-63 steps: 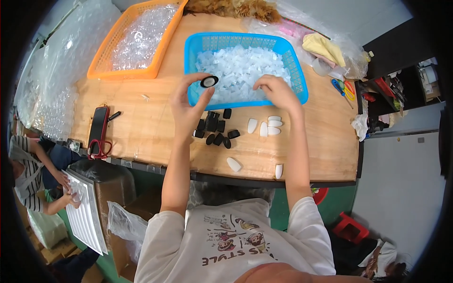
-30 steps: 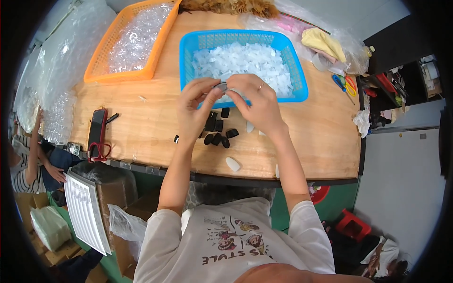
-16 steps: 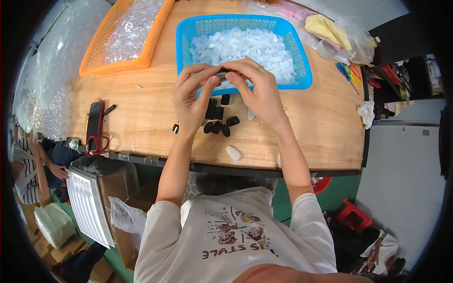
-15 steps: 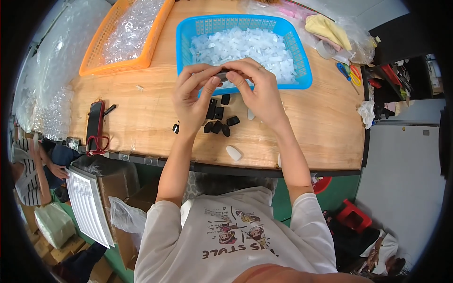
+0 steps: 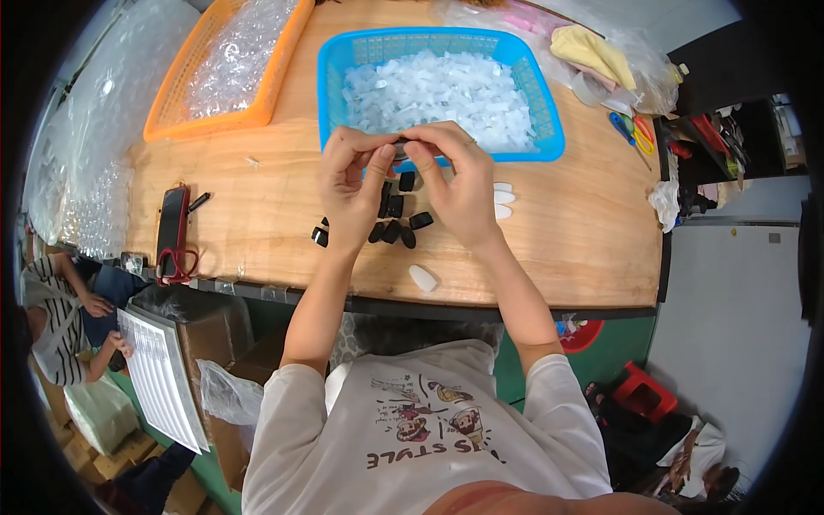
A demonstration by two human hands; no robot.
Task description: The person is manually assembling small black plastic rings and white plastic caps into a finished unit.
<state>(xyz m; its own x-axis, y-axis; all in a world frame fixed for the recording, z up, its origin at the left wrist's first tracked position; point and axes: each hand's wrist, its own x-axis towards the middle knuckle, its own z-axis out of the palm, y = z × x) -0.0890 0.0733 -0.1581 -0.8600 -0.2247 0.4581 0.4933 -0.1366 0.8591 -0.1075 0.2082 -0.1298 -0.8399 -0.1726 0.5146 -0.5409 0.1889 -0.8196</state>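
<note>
My left hand and my right hand meet at the near rim of a blue basket. Between their pinched fingertips is a small dark piece, mostly covered by the fingers. Below the hands, several small black blocks lie loosely grouped on the wooden table, one black block a little apart by my left wrist. A white oval piece rests near the table's front edge. More white oval pieces lie right of my right wrist. Small translucent pieces fill the basket.
An orange basket of clear pieces stands far left beside bubble wrap. A red-cased phone and red scissors lie at left. Screwdriver, yellow cloth and plastic bags are at right. A co-worker's hand touches a white panel.
Both hands have come slightly nearer with the dark piece, and the right one has shifted left, uncovering white oval pieces beside it. The co-worker's hand has moved onto the panel's edge.
</note>
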